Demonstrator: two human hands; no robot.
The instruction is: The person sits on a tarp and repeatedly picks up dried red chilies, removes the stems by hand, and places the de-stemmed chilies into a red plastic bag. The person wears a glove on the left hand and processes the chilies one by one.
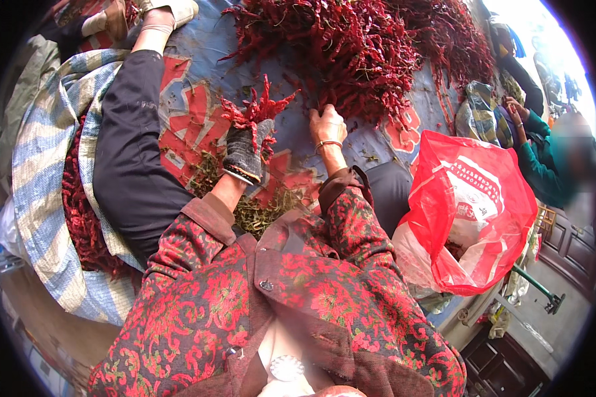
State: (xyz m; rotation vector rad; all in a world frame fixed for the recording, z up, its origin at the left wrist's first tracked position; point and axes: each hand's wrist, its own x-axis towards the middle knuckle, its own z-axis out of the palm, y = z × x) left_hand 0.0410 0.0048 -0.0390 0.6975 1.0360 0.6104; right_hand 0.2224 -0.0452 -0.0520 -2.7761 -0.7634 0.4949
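Observation:
My left hand (245,155), in a dark grey knit glove, is closed around a bunch of dried red chili peppers (261,109) that stick up past its fingers. To its right my bare right hand (328,127), with a bracelet at the wrist, is closed at the near edge of a large heap of dried red chili peppers (331,49). The right fingertips point away from me, so whatever they grip is hidden. Below my hands, between my legs, lies a patch of dry stems and leaf scraps (265,210).
A blue sheet with red print (192,109) covers the ground. On my left sits a striped woven sack (43,218) with red chilies inside; on my right, an open red and white plastic bag (437,198). Another person in a green sleeve (540,165) sits at the far right.

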